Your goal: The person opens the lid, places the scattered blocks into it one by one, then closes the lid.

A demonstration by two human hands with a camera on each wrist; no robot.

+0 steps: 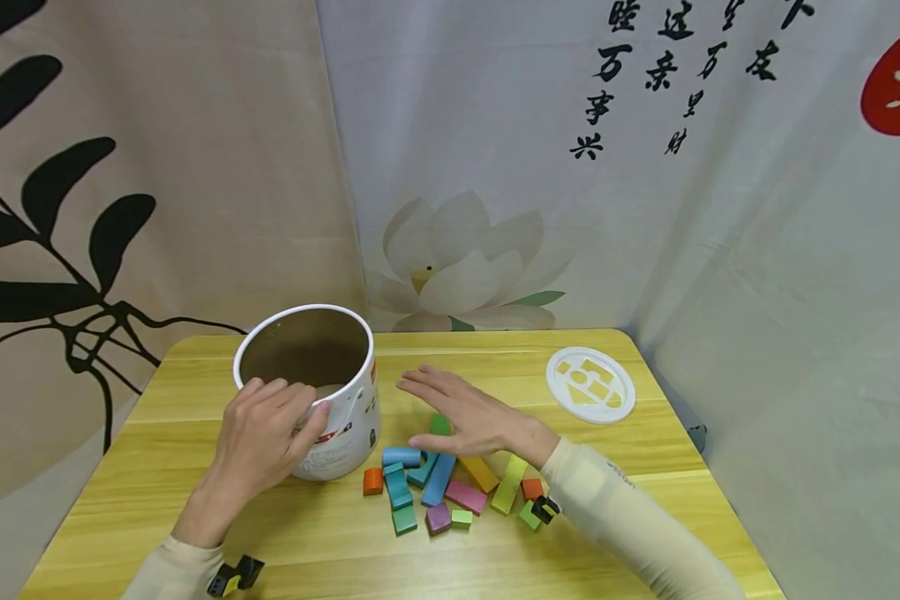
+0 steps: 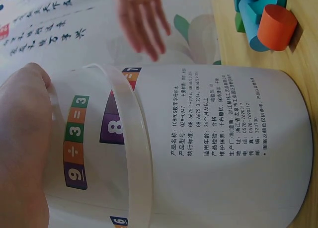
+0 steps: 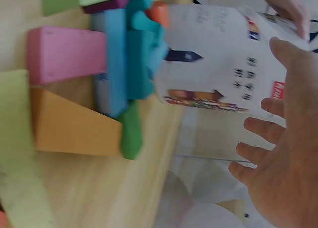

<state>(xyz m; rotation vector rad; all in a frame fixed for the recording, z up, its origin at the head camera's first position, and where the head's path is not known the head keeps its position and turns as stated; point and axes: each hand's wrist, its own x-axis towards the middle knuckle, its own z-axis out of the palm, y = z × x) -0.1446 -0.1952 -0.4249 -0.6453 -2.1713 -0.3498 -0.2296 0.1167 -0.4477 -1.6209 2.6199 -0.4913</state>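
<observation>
A white printed bucket [image 1: 356,429] stands upright at the left of the table, its wide mouth uncovered. My left hand [image 1: 262,429] grips the near rim, fingers over the edge and thumb outside; the left wrist view shows printed text and number blocks on the bucket's wall. To the right of the bucket, my right hand [image 1: 468,408] is held with fingers extended, above the far side of a pile of wooden blocks. Among these are a pink block [image 3: 69,54], an orange wedge [image 3: 77,126], a long blue block [image 1: 438,479] and an orange-red cylinder [image 2: 277,27]. Nothing is in the right palm.
A white round lid with cut-out shapes [image 1: 591,385] lies at the table's back right. The yellow wood-grain table [image 1: 330,550] reaches back to a hanging cloth [image 1: 465,150] with dark lettering and a lotus print. Plant shapes are printed on the left cloth.
</observation>
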